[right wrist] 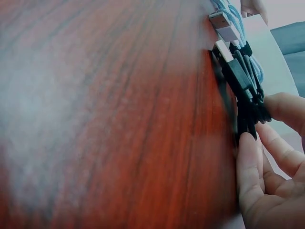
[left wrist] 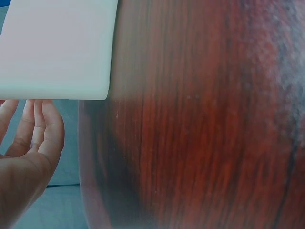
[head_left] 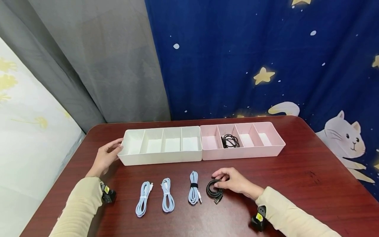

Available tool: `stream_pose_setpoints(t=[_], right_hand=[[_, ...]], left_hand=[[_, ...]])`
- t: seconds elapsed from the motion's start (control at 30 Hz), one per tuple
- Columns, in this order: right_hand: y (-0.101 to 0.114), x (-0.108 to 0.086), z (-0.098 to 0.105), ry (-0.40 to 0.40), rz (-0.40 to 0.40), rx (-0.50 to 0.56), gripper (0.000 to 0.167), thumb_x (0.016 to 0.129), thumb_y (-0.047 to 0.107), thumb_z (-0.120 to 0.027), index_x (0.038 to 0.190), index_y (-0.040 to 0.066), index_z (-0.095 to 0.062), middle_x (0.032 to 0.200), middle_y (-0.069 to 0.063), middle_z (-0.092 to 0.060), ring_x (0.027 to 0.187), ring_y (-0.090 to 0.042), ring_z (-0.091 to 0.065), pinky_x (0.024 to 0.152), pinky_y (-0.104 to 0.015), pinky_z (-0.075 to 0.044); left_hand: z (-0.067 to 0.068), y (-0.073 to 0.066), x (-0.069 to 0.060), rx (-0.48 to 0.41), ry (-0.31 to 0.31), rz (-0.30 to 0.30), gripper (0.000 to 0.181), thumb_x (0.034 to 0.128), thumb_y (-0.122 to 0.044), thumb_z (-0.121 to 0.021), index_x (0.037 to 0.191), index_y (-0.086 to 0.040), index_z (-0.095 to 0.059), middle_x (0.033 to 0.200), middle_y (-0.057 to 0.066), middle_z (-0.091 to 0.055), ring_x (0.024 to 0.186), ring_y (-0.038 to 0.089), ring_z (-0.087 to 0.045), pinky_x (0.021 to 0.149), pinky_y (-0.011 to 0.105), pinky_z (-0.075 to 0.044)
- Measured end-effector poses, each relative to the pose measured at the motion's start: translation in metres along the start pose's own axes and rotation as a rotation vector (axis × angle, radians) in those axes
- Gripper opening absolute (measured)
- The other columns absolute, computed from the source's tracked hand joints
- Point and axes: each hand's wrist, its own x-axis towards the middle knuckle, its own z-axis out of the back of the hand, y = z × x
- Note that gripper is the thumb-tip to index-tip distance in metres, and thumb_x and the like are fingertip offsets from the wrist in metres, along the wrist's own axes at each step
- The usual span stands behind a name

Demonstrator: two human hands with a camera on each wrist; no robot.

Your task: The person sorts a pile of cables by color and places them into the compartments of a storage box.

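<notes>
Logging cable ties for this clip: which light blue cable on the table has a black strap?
The rightmost light blue cable, next to the black cable; a black strap wraps its middle, unlike the left one and middle one.

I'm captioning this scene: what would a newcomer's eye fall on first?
Probably the white tray and pink tray, standing end to end along the far side of the table, a black cable coiled inside the pink one. Nearer, three light-blue cables lie in a row, with a right hand gripping another black cable to their right. Behind hangs a starry blue curtain, a printed white cat at its right.
</notes>
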Motion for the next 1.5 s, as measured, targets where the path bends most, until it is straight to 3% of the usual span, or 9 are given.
stream_pose_setpoints(t=[0.33,0.73,1.13,1.5], right_hand=[[0.0019,-0.0011,-0.0014,0.019,-0.036,0.027,0.026,0.073,0.005,-0.068,0.095,-0.008,-0.064,0.065,-0.001,-0.053,0.058,-0.004,-0.044,0.049,-0.017,-0.034],[0.0019,-0.0009,-0.0013,0.043,-0.002,0.021,0.02,0.072,0.004,-0.068,0.089,-0.006,-0.066,0.06,0.001,-0.05,0.053,-0.002,-0.041,0.045,-0.016,-0.031],[0.0032,-0.0035,0.0038,0.038,0.027,0.006,0.02,0.074,0.004,-0.066,0.09,-0.007,-0.065,0.075,-0.008,-0.063,0.061,-0.004,-0.05,0.051,-0.019,-0.04],[0.0058,-0.0022,0.0049,0.016,0.059,0.032,0.022,0.074,0.0,-0.066,0.093,-0.01,-0.062,0.079,-0.011,-0.06,0.058,-0.004,-0.05,0.049,-0.02,-0.042]], left_hand=[[-0.0004,-0.0013,-0.0006,-0.002,-0.005,0.001,0.05,0.0908,-0.032,-0.049,0.132,-0.006,-0.041,0.114,0.01,-0.045,0.083,-0.003,-0.05,0.067,0.022,-0.047],[-0.0007,-0.0006,-0.0004,0.008,-0.012,0.006,0.05,0.0906,-0.034,-0.049,0.132,-0.007,-0.041,0.116,0.011,-0.044,0.084,-0.001,-0.05,0.067,0.02,-0.047],[0.0,-0.0023,-0.0017,0.012,-0.015,-0.001,0.05,0.0907,-0.033,-0.049,0.132,-0.006,-0.041,0.116,0.013,-0.045,0.082,-0.002,-0.05,0.066,0.021,-0.047],[-0.0005,-0.0009,-0.0013,-0.006,-0.015,-0.001,0.05,0.0909,-0.033,-0.048,0.133,-0.005,-0.04,0.116,0.014,-0.044,0.082,-0.003,-0.05,0.067,0.023,-0.047]])
